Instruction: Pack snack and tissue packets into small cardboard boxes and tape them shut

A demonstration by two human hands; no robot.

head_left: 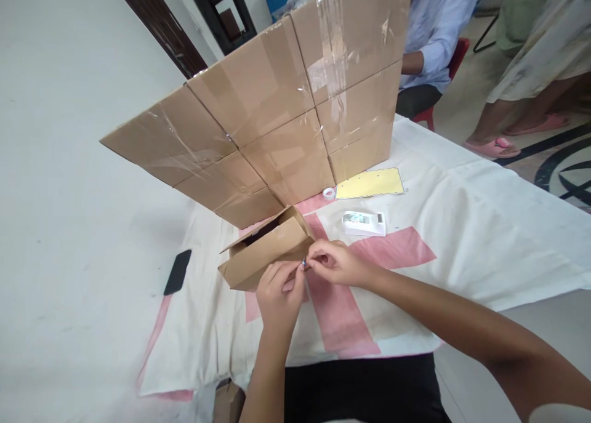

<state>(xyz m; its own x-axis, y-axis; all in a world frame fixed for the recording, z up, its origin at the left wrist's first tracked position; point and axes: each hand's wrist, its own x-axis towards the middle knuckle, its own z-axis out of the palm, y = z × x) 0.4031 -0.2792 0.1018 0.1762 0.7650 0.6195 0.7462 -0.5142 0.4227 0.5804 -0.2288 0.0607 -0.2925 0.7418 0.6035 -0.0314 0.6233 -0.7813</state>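
In the head view, my left hand and my right hand meet fingertip to fingertip over the table. Both are closed in a pinch. Between them shows a tiny dark, bluish item, too small to name. Just behind my fingers sits an open cardboard box, its flaps up and its dark inside partly visible. My left hand hides part of the box's near side. Beyond my right hand lies a white device with a small window and a dark patch, touched by neither hand.
Tall taped cardboard panels stand behind the box. Near their foot are a white tape roll and a yellow sheet. A black phone-like slab lies at the left edge of the pink-and-white cloth. People are beyond the table at right.
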